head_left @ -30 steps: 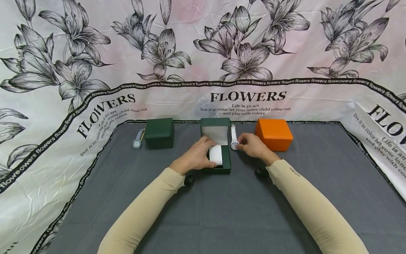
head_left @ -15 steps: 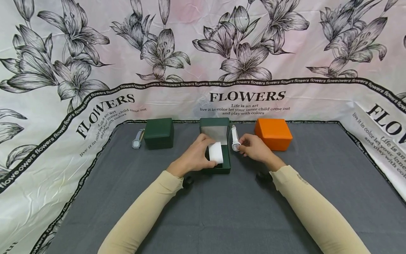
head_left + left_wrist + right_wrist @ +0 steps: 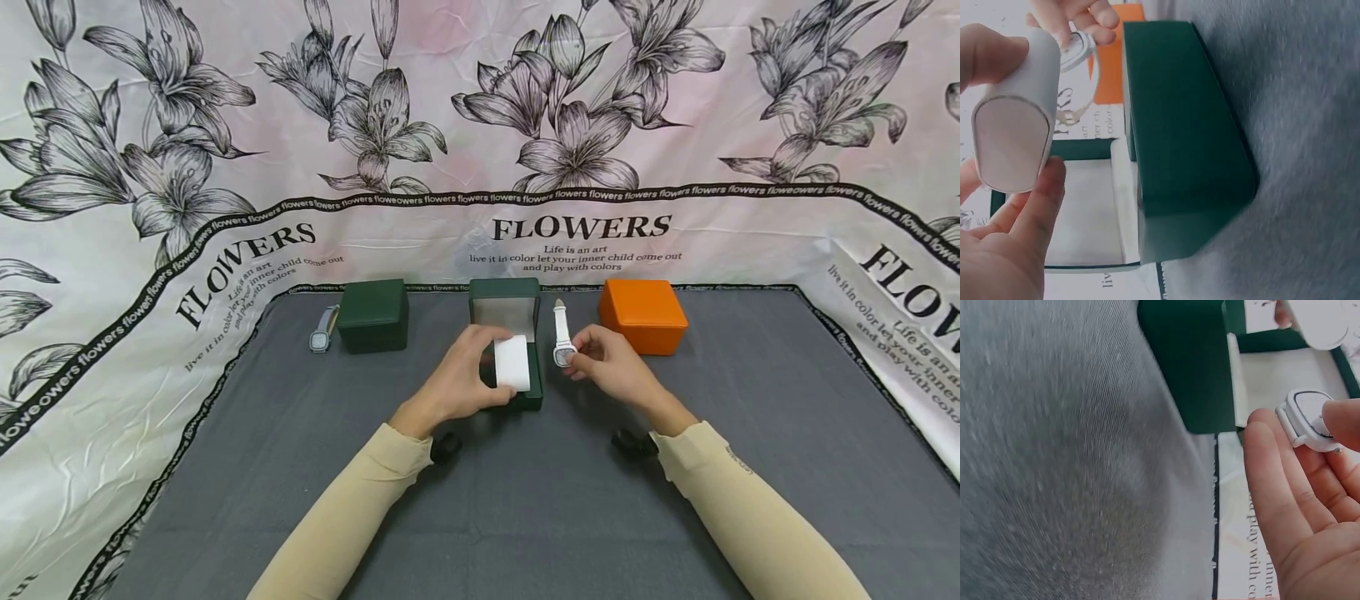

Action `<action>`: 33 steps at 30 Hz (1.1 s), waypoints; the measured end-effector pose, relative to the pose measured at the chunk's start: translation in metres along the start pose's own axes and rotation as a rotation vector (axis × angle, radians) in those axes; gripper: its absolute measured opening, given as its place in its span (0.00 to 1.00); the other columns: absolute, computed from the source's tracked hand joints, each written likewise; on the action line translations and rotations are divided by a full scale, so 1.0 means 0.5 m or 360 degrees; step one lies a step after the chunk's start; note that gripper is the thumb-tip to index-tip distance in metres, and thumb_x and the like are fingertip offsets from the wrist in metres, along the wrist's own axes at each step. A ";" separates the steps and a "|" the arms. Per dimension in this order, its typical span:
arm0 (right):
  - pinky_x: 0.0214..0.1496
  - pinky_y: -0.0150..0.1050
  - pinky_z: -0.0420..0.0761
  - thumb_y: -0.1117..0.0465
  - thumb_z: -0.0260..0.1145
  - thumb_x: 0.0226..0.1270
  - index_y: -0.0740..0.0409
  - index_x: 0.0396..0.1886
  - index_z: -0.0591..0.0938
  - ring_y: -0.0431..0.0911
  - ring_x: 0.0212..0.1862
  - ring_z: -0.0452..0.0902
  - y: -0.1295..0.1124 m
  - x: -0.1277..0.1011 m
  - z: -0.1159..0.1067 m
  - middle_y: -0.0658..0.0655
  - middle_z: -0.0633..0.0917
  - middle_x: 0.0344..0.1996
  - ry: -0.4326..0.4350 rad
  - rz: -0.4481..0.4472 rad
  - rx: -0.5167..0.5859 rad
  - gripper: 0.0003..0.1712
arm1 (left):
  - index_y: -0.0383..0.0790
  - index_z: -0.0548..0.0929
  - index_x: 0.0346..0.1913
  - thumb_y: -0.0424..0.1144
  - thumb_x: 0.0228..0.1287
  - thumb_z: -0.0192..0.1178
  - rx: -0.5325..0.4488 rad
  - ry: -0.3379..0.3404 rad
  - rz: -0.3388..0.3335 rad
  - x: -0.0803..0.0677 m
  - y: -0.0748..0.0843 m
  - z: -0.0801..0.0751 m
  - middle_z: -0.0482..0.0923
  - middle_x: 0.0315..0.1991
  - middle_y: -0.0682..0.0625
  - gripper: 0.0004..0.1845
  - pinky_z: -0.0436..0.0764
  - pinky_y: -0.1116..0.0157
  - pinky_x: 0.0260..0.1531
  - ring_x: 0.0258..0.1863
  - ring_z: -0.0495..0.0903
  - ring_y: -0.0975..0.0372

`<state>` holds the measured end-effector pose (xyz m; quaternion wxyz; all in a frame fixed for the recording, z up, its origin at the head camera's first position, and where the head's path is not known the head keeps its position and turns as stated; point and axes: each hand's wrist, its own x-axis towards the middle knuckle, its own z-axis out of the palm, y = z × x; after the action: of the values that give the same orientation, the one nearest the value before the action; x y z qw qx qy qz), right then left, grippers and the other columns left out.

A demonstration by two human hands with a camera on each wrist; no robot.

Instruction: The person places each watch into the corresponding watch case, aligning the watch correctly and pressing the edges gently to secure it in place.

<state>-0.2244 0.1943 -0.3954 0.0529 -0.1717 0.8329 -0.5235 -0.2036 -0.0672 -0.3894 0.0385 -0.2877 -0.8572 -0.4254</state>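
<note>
White watch near the far edge of the worktop, right of its middle, sits between the open green box and the orange box, with the right hand pinching its case between thumb and fingers. Its pale strap reaches away toward that far edge. The left hand grips the white cushion by its two ends, thumb on the near one, over the open green box; whether the cushion touches the box I cannot tell. Toward the far left corner stand the closed green box and, just beside it, a second watch. The watch should be light, its case hard and rather slippery, its face easily scratched, its strap pliant; hold it by the sides of the case. The cushion looks light and slightly yielding, best squeezed gently at its ends.
</note>
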 end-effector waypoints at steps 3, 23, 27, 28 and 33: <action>0.42 0.52 0.82 0.66 0.63 0.66 0.69 0.41 0.73 0.55 0.35 0.83 -0.009 -0.017 0.005 0.67 0.81 0.37 -0.0002 -0.0037 0.0085 0.11 | 0.40 0.70 0.62 0.33 0.46 0.74 -0.0070 0.0024 0.0003 -0.005 0.002 0.003 0.67 0.56 0.46 0.37 0.80 0.59 0.48 0.49 0.73 0.57; 0.43 0.54 0.81 0.69 0.60 0.69 0.67 0.42 0.74 0.58 0.36 0.81 -0.033 -0.065 0.033 0.67 0.79 0.36 -0.0235 -0.0288 0.0312 0.07 | 0.42 0.68 0.66 0.29 0.47 0.74 -0.0378 0.0028 -0.0034 -0.018 0.013 0.024 0.64 0.59 0.47 0.41 0.83 0.64 0.36 0.51 0.75 0.54; 0.43 0.53 0.81 0.69 0.60 0.69 0.68 0.43 0.74 0.58 0.36 0.80 -0.033 -0.066 0.035 0.67 0.79 0.36 -0.0270 -0.0321 0.0357 0.07 | 0.42 0.68 0.67 0.27 0.47 0.74 -0.0394 0.0007 -0.0045 -0.019 0.015 0.024 0.62 0.61 0.46 0.42 0.82 0.68 0.38 0.52 0.74 0.53; 0.43 0.53 0.81 0.69 0.60 0.69 0.68 0.43 0.74 0.58 0.36 0.80 -0.033 -0.067 0.035 0.67 0.79 0.36 -0.0277 -0.0328 0.0363 0.07 | 0.42 0.67 0.67 0.27 0.47 0.73 -0.0398 -0.0005 -0.0053 -0.019 0.016 0.023 0.62 0.61 0.46 0.42 0.82 0.68 0.39 0.53 0.74 0.53; 0.42 0.51 0.82 0.69 0.59 0.69 0.68 0.43 0.75 0.58 0.36 0.79 -0.036 -0.069 0.037 0.69 0.78 0.36 -0.0276 -0.0350 0.0368 0.07 | 0.42 0.65 0.68 0.25 0.46 0.73 -0.0450 -0.0048 -0.0082 -0.022 0.015 0.022 0.60 0.63 0.46 0.44 0.81 0.68 0.42 0.55 0.73 0.52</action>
<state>-0.1831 0.1832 -0.3908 0.0863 -0.2989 0.7357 -0.6016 -0.1887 -0.0603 -0.3946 -0.0262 -0.2745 -0.7963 -0.5384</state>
